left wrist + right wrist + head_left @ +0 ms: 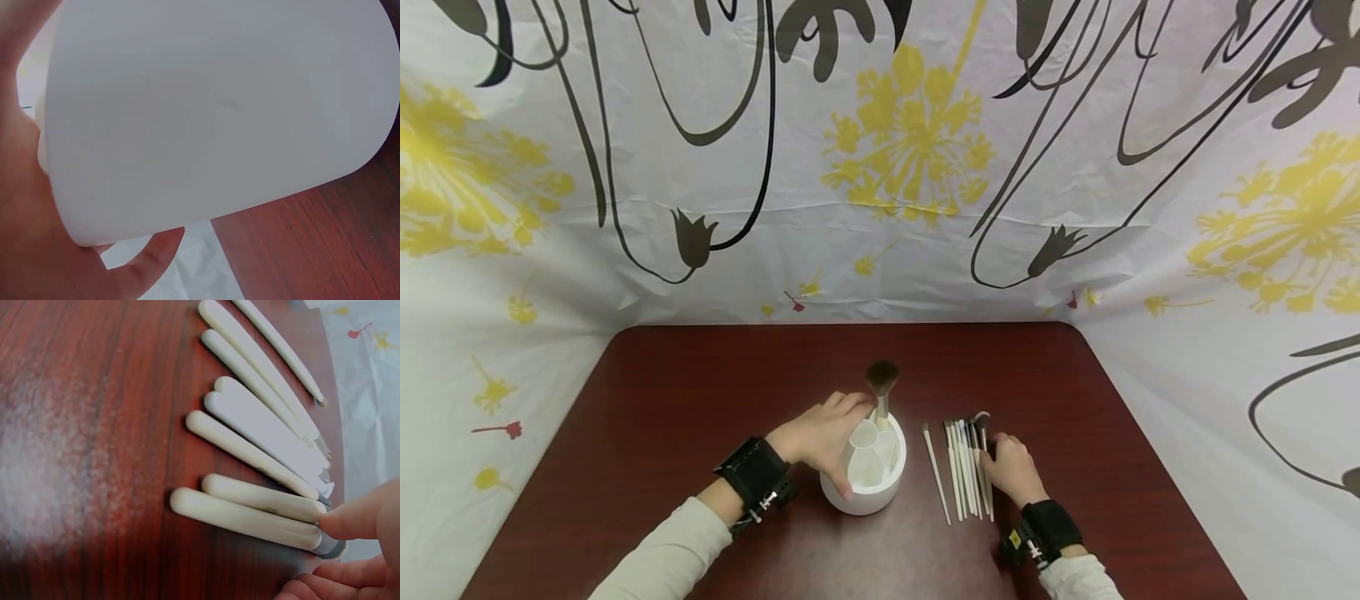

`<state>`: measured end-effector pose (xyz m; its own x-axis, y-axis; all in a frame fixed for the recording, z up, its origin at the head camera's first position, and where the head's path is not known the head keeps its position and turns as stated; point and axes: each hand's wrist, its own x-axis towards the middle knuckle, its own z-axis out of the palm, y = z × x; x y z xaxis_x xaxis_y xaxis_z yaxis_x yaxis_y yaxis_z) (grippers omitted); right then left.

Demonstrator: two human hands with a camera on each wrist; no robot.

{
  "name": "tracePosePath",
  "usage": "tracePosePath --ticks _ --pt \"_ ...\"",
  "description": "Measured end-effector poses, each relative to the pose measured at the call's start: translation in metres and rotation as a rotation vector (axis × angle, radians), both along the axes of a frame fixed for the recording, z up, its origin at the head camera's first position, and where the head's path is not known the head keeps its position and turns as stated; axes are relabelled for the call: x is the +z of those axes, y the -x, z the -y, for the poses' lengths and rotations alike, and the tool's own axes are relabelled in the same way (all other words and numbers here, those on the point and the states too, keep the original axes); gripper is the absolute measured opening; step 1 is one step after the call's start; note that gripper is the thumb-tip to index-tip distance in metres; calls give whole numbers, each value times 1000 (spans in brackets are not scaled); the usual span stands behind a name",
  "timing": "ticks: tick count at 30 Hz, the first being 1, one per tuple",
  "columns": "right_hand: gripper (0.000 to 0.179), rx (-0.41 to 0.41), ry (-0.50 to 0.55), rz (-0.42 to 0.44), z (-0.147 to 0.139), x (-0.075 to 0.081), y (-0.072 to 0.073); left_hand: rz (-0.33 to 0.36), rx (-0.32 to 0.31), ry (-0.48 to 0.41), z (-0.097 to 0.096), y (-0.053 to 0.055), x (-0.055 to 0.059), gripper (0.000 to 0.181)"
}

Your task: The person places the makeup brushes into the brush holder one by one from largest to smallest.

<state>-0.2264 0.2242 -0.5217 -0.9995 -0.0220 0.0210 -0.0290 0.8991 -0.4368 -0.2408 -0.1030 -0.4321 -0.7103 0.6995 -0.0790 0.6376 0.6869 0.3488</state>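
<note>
the left hand (827, 433) is clamped round a white divided holder (868, 504) at the near middle of the dark red table (700, 375), thumb on the near side and fingers reaching round the far side. one large brush (882, 387) stands in it, bristles up. the holder's wall is plain white, with a faint grey smudge in the left wrist view. beside it lies a lone thin brush (937, 475), then a row of pale-handled brushes (967, 467). some of these handles carry small dark printed marks (307, 442), too small to read. the right hand (1015, 471) is at the row's far end from the holder, its thumb touching near a brush head; the other fingers curl just below, and i cannot tell whether they pinch it. a yellow label (1016, 539) on the right wrist's black strap (1051, 527) looks printed, perhaps, but is illegible.
</note>
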Motion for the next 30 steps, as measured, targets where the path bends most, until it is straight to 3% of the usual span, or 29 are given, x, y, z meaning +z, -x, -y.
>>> tracePosePath --ticks 18,30 --pt "25 -47 5 38 3 -2 3 -2 2 -16 2 1 -4 126" --pt "27 -38 5 49 5 -4 5 -26 -13 -36 3 2 -7 124"
